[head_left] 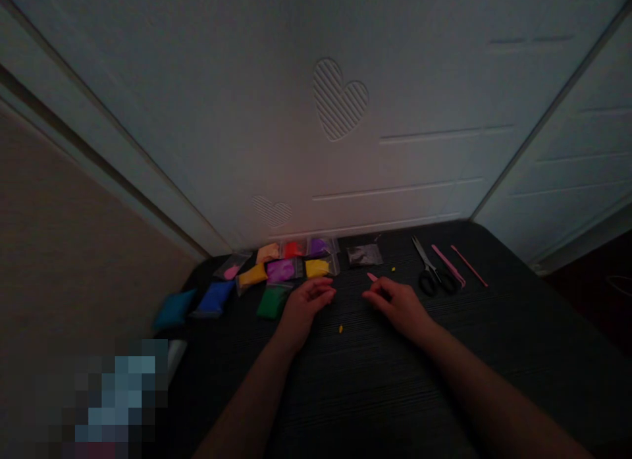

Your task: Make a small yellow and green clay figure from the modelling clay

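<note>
Both of my hands rest on a dark ribbed table [375,380] in dim light. My left hand [303,307] lies with its fingers curled loosely, just in front of a green clay bag [270,302] and a yellow clay bag [316,268]. My right hand [397,304] has its fingers drawn together around a small pink piece [372,276] at the fingertips. A tiny yellow crumb [340,328] lies on the table between the hands. Another yellow crumb [393,269] sits beyond my right hand.
Several small bags of coloured clay [281,269] lie in rows at the back left, with blue ones [213,297] furthest left. A dark bag [364,255], black scissors [432,274] and two pink modelling tools [457,267] lie at the back right. A white panelled wall [340,103] with heart shapes stands behind.
</note>
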